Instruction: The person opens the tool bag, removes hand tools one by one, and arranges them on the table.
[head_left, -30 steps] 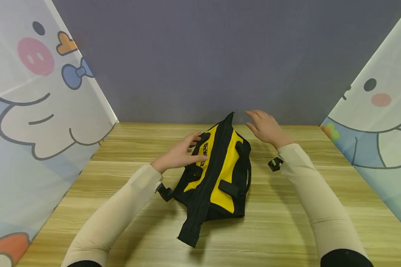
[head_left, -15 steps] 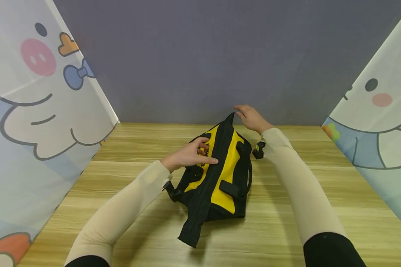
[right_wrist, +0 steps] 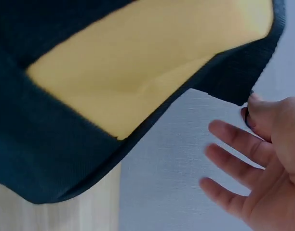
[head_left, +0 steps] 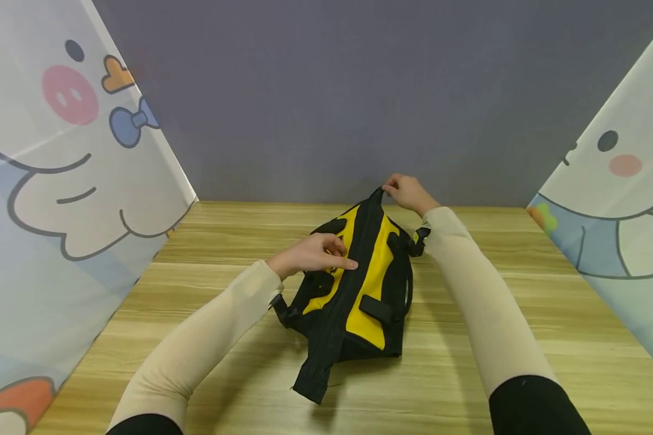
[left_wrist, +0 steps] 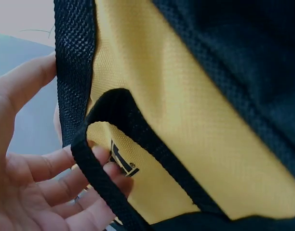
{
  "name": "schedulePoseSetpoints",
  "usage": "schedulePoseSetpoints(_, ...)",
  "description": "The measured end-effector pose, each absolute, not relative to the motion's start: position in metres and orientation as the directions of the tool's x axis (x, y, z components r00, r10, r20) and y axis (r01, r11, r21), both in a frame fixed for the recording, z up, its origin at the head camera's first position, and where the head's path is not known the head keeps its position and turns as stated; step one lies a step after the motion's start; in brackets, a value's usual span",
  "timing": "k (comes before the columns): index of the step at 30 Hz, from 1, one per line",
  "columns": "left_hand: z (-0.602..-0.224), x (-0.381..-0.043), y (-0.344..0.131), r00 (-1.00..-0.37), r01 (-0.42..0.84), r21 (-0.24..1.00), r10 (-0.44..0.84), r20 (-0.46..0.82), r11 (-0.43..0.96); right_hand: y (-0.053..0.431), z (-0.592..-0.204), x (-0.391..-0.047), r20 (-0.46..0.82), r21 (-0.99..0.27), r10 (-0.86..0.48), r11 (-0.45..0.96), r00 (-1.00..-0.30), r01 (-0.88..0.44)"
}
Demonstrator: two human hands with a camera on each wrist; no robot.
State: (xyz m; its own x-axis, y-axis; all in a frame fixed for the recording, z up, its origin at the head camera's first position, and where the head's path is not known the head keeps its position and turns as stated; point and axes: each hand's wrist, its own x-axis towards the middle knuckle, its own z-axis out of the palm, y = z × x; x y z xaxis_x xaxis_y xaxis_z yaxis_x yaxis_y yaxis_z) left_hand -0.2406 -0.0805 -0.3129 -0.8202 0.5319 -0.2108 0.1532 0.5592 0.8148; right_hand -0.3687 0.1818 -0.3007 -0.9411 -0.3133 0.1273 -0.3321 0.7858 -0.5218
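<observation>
A black and yellow tool bag lies lengthwise on the table, its long black zipper band running along the top. At the far end of the band, my right hand pinches a small dark zipper pull between thumb and index finger. The other three fingers are spread apart in the right wrist view. My left hand is over the bag's left side, its thumb at the zipper band and its fingers loosely bent. In the left wrist view, those fingers are behind a black carry handle loop.
The bag rests on a wood-grain table. Behind it rises a grey wall panel. Cartoon-printed panels stand at the left and right. A black end tab sticks out from the near end of the bag.
My right hand has moved left to the bag's far tip and now pinches there. My left hand has shifted slightly right, its thumb now over the zipper band. The bag has barely moved.
</observation>
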Motion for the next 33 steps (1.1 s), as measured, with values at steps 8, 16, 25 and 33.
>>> schedulePoseSetpoints(8,-0.311,-0.239,-0.082,-0.801,0.15,0.876,0.575,-0.164,0.459,0.181,-0.292,-0.364,0.028,-0.833,-0.166,0.541,-0.986,-0.115)
schedulePoseSetpoints(16,-0.313,-0.242,-0.083,-0.792,0.156,0.907,0.599,-0.122,0.391,0.183,-0.291,-0.363,-0.095,-0.994,-0.118,0.07,-0.989,0.087)
schedulePoseSetpoints(25,-0.315,-0.242,-0.083,-0.792,0.145,0.922,0.601,-0.11,0.36,0.187,-0.299,-0.368,-0.162,-0.984,-0.098,0.088,-0.982,0.153)
schedulePoseSetpoints(33,-0.319,-0.242,-0.084,-0.791,0.123,0.945,0.605,-0.09,0.303,0.186,-0.299,-0.37,-0.202,-0.979,-0.074,0.044,-0.977,0.199)
